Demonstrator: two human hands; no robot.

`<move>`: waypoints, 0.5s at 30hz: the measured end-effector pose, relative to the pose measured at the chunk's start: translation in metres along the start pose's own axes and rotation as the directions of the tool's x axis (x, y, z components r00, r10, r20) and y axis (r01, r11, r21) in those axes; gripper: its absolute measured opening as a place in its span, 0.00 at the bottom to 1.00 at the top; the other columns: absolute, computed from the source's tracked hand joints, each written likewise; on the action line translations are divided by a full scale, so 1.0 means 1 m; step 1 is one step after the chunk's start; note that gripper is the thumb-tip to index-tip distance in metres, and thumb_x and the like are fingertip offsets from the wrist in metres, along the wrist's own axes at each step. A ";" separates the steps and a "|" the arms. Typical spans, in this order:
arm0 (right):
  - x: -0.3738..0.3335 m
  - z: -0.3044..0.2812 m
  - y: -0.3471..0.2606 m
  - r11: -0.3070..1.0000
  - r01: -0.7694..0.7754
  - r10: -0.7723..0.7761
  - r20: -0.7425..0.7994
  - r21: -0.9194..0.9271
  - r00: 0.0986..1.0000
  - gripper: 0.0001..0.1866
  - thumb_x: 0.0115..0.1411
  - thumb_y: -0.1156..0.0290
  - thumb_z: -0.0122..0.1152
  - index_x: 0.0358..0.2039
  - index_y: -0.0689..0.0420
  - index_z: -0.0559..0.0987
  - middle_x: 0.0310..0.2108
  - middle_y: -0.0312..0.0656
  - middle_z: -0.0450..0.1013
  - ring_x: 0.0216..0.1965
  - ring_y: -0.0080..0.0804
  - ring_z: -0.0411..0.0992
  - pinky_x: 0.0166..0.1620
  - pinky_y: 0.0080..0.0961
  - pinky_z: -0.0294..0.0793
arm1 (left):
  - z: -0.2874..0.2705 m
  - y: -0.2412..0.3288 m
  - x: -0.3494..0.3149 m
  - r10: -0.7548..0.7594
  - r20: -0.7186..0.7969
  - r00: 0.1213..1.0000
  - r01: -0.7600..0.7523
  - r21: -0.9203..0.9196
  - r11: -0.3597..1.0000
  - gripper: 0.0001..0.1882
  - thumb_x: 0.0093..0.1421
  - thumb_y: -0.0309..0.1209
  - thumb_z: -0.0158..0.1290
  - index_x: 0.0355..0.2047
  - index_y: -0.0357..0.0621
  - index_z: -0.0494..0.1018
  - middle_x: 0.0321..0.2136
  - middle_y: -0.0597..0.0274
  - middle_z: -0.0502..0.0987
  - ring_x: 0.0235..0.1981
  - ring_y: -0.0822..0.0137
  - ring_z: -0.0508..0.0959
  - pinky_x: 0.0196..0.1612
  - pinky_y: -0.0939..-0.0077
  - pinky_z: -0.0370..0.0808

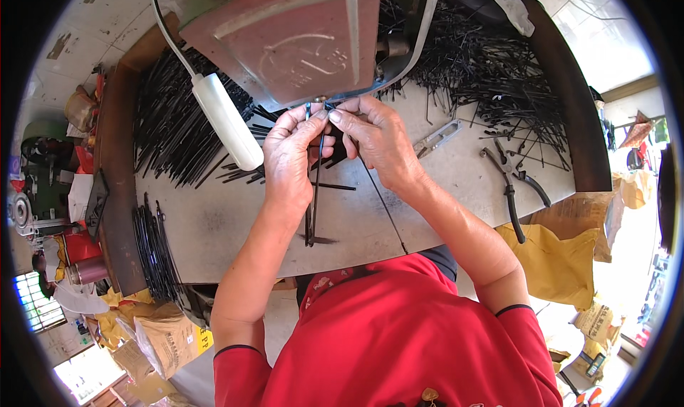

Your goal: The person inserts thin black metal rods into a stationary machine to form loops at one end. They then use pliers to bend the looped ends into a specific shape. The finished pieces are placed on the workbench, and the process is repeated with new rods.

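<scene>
Black rods (189, 118) lie heaped on the left of the counter (221, 236), partly behind a white lamp (226, 122). Below a maroon machine (306, 36) with raised lettering, the left hand (288, 154) has its grip closed on slender dark rods (318, 193), the right hand (381, 143) on a thinner rod (385, 207). Rightward lie pliers (507, 168) and a tangled heap (491, 72).

Black-handled pliers (507, 169) lie splayed on the grey worktable (214, 239), near a yellow sack (563, 266), with a white lamp (226, 122) farther left.
</scene>
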State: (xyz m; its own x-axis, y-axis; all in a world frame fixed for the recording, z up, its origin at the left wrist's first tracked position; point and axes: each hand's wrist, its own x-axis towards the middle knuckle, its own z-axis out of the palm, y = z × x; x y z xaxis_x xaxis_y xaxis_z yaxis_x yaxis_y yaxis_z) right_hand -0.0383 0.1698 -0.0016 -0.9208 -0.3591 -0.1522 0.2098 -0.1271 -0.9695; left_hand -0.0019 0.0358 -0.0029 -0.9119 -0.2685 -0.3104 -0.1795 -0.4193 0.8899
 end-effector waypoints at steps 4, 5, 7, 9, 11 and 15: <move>-0.001 0.001 0.002 1.000 0.008 -0.008 -0.004 0.029 1.000 0.11 0.63 0.68 0.55 0.37 0.64 0.74 0.21 0.35 0.69 0.16 0.14 0.62 0.14 0.13 0.53 | 0.001 0.002 -0.003 -0.003 -0.004 1.000 0.003 -0.001 1.000 0.08 0.59 0.27 0.56 0.39 0.42 0.75 0.25 0.68 0.77 0.22 0.78 0.74 0.25 0.86 0.71; -0.001 0.001 0.001 0.999 0.003 -0.003 -0.006 0.033 1.000 0.11 0.62 0.68 0.55 0.37 0.65 0.74 0.20 0.35 0.69 0.16 0.14 0.62 0.14 0.13 0.53 | 0.001 0.003 -0.003 -0.005 -0.010 1.000 0.005 0.000 1.000 0.08 0.59 0.27 0.56 0.39 0.42 0.75 0.25 0.68 0.76 0.22 0.78 0.74 0.25 0.86 0.71; -0.003 0.002 -0.002 0.999 -0.008 0.009 -0.011 0.042 1.000 0.12 0.62 0.67 0.56 0.37 0.65 0.74 0.20 0.35 0.69 0.16 0.14 0.61 0.14 0.13 0.52 | 0.001 0.002 -0.002 -0.002 -0.010 1.000 0.002 0.001 1.000 0.08 0.59 0.26 0.56 0.39 0.41 0.75 0.25 0.68 0.76 0.21 0.78 0.74 0.25 0.86 0.71; 0.002 -0.004 -0.003 0.994 -0.075 0.072 0.029 0.081 0.997 0.11 0.61 0.69 0.56 0.37 0.65 0.75 0.19 0.36 0.70 0.15 0.16 0.64 0.14 0.15 0.55 | 0.002 0.003 -0.002 -0.019 -0.007 1.000 0.019 0.017 1.000 0.07 0.59 0.26 0.55 0.38 0.41 0.74 0.25 0.67 0.76 0.21 0.77 0.74 0.24 0.86 0.71; 0.005 -0.006 -0.004 0.995 -0.093 0.091 0.045 0.044 0.995 0.12 0.61 0.68 0.56 0.37 0.65 0.75 0.19 0.36 0.70 0.15 0.17 0.64 0.14 0.16 0.56 | 0.002 0.009 0.001 -0.054 -0.004 0.999 0.054 0.049 0.997 0.06 0.59 0.26 0.55 0.37 0.40 0.74 0.25 0.65 0.76 0.22 0.76 0.74 0.23 0.85 0.71; 0.007 -0.010 -0.021 0.971 -0.073 0.101 0.113 -0.229 0.988 0.16 0.62 0.62 0.55 0.38 0.65 0.75 0.18 0.35 0.68 0.14 0.15 0.61 0.14 0.14 0.53 | -0.003 0.009 0.007 -0.072 0.032 0.997 0.069 0.088 0.994 0.04 0.58 0.27 0.55 0.34 0.41 0.73 0.24 0.66 0.76 0.21 0.76 0.74 0.26 0.84 0.74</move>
State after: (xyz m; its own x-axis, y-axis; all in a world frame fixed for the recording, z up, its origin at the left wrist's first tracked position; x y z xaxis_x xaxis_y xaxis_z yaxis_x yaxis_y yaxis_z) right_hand -0.0527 0.1792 0.0160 -0.8520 -0.4719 -0.2270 0.1959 0.1149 -0.9739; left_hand -0.0082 0.0275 0.0017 -0.9078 -0.2101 -0.3629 -0.2738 -0.3584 0.8925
